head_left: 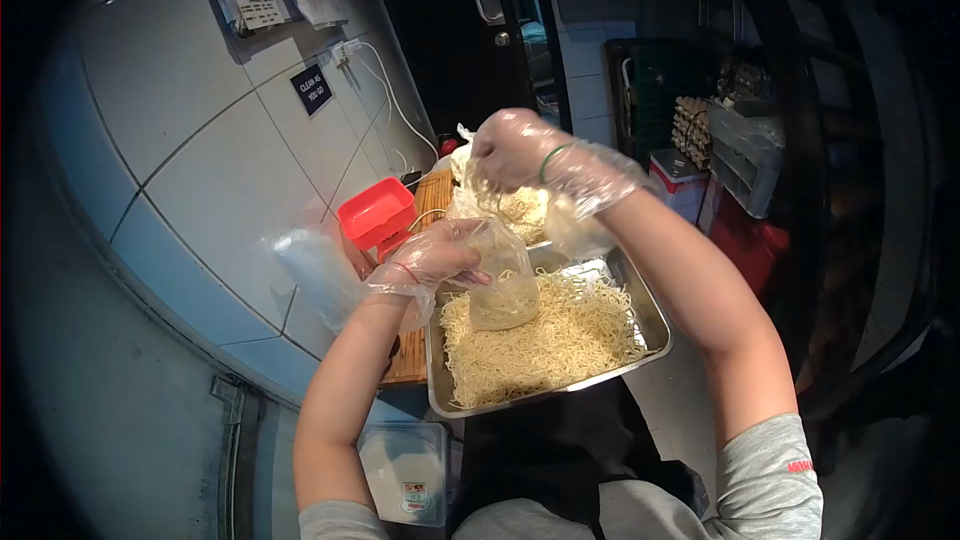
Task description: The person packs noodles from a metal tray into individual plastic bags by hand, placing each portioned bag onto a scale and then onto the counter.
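My left hand [440, 258], in a clear plastic glove, grips the rim of a clear plastic bag [503, 290]. The bag hangs over a metal tray [655, 325] spread with thin yellow noodles [540, 350]; a few noodles seem to lie in its bottom. Also gloved, my right hand [515, 150] is raised beyond the bag, its fingers curled shut. Pale strands like noodles show under its fingers, slightly blurred. Below and behind it is another heap of noodles [525, 208] in open plastic wrapping.
A red scale-like device with a red tray [377, 213] stands left on the wooden table [408, 365]. A lidded plastic container [403, 470] is below. The tiled wall [190, 130] borders the left; a black door [440, 30] is ahead. Egg trays [692, 130] stand at right.
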Tool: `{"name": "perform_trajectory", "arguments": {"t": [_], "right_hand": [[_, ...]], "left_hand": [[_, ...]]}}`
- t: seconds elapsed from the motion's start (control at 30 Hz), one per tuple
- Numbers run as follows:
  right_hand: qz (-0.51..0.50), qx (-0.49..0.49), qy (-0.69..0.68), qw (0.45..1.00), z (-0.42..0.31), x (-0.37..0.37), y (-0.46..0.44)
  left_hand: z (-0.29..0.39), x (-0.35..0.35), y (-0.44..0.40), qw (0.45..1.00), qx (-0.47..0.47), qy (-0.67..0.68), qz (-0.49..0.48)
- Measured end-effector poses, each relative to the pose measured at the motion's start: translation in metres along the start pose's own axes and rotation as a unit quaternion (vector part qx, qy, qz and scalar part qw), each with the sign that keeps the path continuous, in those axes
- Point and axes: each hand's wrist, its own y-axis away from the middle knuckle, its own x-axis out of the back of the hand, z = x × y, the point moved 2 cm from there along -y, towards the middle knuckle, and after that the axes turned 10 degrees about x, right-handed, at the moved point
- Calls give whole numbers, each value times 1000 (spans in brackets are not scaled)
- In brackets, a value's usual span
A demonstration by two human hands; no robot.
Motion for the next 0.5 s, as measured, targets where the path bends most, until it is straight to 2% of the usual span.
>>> {"name": "perform_trajectory", "arguments": {"t": [0.03,0.1,0.13,0.23,0.3,0.37,0.43,0.5], "right_hand": [[-18,12,46,999,-3,-13,-5],[-159,34,96,982,-6,-33,-8],[-172,-39,-49,983,-8,-32,2],[-77,-56,-107,990,9,-27,1],[-73,112,121,984,52,-54,-6],[0,116,53,992,63,-78,27],[-115,74,35,990,83,-114,41],[-201,-31,-9,979,75,-115,50]], "left_hand": [[-2,2,1,1000,-4,8,-5],[-4,7,4,1000,-8,-9,-6],[-4,10,6,1000,-10,-17,-6],[-9,12,14,999,-1,30,21],[-16,20,9,999,-5,30,17],[-18,22,5,999,-7,31,11],[-18,19,1,999,-11,34,3],[-17,17,1,1000,-16,14,8]]}}
